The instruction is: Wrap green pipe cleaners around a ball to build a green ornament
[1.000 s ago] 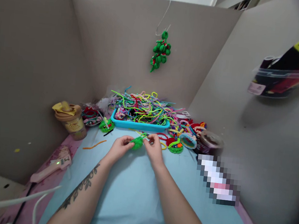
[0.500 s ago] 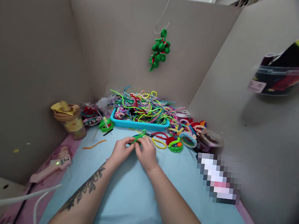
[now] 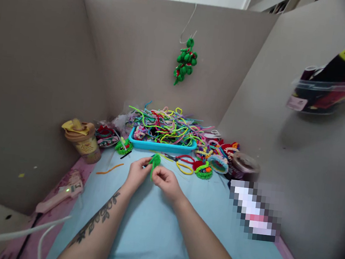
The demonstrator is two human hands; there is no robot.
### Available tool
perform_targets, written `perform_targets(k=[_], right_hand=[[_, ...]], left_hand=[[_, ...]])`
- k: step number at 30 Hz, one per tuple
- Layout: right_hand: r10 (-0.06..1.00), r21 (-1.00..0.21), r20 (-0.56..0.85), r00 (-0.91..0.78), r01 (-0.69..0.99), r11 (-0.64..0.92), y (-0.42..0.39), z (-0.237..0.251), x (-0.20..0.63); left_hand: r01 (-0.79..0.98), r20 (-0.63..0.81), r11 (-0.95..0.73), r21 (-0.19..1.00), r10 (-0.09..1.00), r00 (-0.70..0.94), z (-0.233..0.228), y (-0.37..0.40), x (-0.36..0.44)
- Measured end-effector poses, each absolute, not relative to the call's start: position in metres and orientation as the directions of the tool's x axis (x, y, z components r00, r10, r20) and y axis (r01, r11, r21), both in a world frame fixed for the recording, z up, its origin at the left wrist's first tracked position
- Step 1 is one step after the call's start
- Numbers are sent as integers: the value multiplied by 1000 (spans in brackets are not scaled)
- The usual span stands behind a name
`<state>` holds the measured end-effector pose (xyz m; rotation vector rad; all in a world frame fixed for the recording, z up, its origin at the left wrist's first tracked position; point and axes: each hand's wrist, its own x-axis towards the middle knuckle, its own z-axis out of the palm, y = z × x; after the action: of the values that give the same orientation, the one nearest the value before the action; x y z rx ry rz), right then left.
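While hands [image 3: 153,176] pinch fuzzy (green) coil [image 3: 155,161] — bristly

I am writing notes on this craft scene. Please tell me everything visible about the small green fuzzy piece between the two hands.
The small green fuzzy piece looks like bright green pipe cleaner, wound into a compact lump with a short strand hanging down. The left hand and the right hand pinch it from both sides, just above the light blue mat. Its finer shape is too small to tell.

left hand [image 3: 136,174], right hand [image 3: 164,181], fingertips pinched together
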<state>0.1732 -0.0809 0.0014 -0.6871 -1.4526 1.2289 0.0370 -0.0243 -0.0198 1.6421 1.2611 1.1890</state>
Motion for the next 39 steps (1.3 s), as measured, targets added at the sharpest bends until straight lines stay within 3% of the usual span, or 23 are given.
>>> perform_targets(k=[3,6,9,11,14,18,23,29,39], right_hand=[[872,-927,305,-383,-331,179,-76,-2,184],[925,-930,288,-249,-305,207,-66,-7,194],[944,-941,314,102,-103,324,-56,-12,196],[899,-918,397,186,100,384,-52,-14,195],[880,-854,468,77,296,428,-50,-17,194],[887,-830,458,64,389,400,-46,-21,196],[899,-855,429,89,360,373,-39,-27,201],[923,-932,327,204,228,280,-37,-31,198],[828,-808,525,198,422,411,-48,-29,190]], left_hand=[[355,237,-251,900,968,85,-16,-24,35],[443,253,-281,851,960,123,-15,-26,37],[505,271,-326,800,946,180,-17,-29,40],[517,286,-372,771,928,241,-17,-31,42],[482,293,-413,772,905,307,-17,-33,43],[371,235,-330,868,931,278,-14,-33,43],[243,150,-227,943,942,299,-13,-34,44],[276,158,-226,934,956,249,-10,-36,45],[316,232,-280,906,956,181,-8,-34,42]])
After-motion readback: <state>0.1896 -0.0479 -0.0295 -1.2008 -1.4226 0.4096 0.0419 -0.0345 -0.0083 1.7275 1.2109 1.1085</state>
